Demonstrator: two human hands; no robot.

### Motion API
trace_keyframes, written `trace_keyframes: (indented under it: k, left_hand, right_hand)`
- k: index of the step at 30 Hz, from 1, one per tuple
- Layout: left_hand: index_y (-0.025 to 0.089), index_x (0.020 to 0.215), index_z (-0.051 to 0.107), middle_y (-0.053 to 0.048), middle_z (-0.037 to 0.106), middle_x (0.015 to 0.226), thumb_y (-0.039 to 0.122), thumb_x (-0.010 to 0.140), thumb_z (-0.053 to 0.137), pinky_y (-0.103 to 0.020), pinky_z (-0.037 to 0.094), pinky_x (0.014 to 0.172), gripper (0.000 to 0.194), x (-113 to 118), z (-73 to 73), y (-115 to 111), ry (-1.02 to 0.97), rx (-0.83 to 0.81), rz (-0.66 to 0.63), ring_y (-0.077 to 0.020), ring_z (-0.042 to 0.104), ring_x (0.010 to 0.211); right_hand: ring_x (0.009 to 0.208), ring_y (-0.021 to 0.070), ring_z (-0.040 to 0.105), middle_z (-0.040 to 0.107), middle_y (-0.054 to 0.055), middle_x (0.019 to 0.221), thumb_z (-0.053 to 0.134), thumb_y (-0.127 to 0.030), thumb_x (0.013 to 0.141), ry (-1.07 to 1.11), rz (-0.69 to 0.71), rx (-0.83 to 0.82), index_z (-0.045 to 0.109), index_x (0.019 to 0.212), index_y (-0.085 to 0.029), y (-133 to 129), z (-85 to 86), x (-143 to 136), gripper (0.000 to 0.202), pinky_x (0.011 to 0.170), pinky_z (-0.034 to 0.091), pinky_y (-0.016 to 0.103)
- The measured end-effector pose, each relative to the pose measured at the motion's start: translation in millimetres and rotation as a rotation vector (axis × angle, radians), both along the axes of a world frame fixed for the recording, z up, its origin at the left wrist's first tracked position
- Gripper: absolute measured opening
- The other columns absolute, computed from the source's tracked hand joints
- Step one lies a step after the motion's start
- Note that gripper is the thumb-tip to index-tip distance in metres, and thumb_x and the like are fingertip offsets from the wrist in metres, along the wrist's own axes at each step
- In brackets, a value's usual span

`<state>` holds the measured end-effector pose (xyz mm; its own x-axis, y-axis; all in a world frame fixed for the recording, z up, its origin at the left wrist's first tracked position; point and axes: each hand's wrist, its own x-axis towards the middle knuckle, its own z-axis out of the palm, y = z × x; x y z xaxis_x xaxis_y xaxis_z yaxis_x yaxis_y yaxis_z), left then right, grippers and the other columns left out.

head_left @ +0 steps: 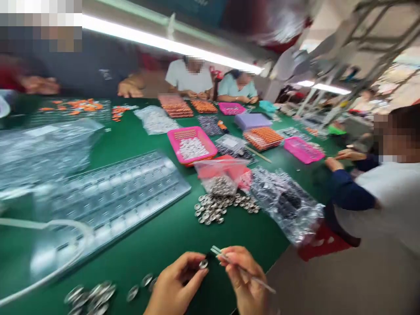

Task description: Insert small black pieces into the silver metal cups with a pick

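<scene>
At the bottom centre, my left hand (179, 284) pinches a small round metal part (203, 264) between thumb and fingertips. Just right of it, my right hand (244, 273) is closed on thin metal tweezers (244, 272), whose tips point up and left, apart from the metal part. Beyond my hands lies a pile of round metal parts (210, 208), beside an open clear bag (223, 186) holding more of them. Several similar, larger-looking metal parts (95, 297) lie at the lower left, close to my left hand.
A clear plastic tray (121, 192) covers the left of the green table (164, 240). Pink baskets (192, 146), a silvery plastic bag (288, 201) and orange parts (264, 138) stand further back. A co-worker's arm (354, 188) is at the right.
</scene>
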<state>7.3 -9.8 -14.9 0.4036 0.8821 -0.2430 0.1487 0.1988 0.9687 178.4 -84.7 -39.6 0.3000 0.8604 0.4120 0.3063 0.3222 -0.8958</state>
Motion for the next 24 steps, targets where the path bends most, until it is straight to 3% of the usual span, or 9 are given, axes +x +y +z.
trace_keyframes:
  k: [3,10,17,24]
  left_hand:
    - [0.017,0.086,0.075,-0.006,0.078,0.082,0.028,0.079,0.072,-0.022,0.06,0.07,0.013,0.7,4.1,1.2,0.03,0.021,0.029,-0.0196,0.074,0.075]
    - [0.015,0.089,0.073,-0.006,0.077,0.083,0.023,0.081,0.07,-0.023,0.061,0.069,0.012,3.2,2.4,-3.9,0.047,0.009,0.068,-0.0174,0.074,0.074]
    - [0.016,0.089,0.074,-0.004,0.075,0.082,0.018,0.083,0.068,-0.021,0.062,0.065,0.009,4.0,-0.2,-6.5,0.076,0.11,0.08,-0.0147,0.073,0.071]
    - [0.016,0.091,0.074,-0.004,0.074,0.083,0.013,0.084,0.066,-0.02,0.064,0.065,0.011,4.0,-6.2,-9.7,0.079,0.218,0.079,-0.0135,0.073,0.071]
  right_hand:
    - [0.095,0.0204,0.076,0.075,0.009,0.109,0.06,-0.019,0.098,-0.027,0.005,-0.035,0.064,0.119,-0.024,-4.5,-2.1,6.2,0.022,0.079,0.066,0.034]
    - [0.099,0.0211,0.075,0.076,0.009,0.105,0.061,-0.003,0.091,-0.213,0.079,0.033,0.06,0.119,-0.023,-10.9,-1.3,3.2,0.034,0.08,0.066,0.037]
    - [0.096,0.0205,0.074,0.075,0.009,0.104,0.062,0.001,0.088,-0.316,0.077,0.051,0.06,0.118,-0.02,-8.7,3.9,2.8,0.036,0.073,0.065,0.034]
    - [0.093,0.0188,0.074,0.074,0.009,0.102,0.062,0.003,0.086,-0.361,0.076,0.081,0.062,0.116,-0.016,-3.9,8.6,-0.1,0.036,0.078,0.065,0.033]
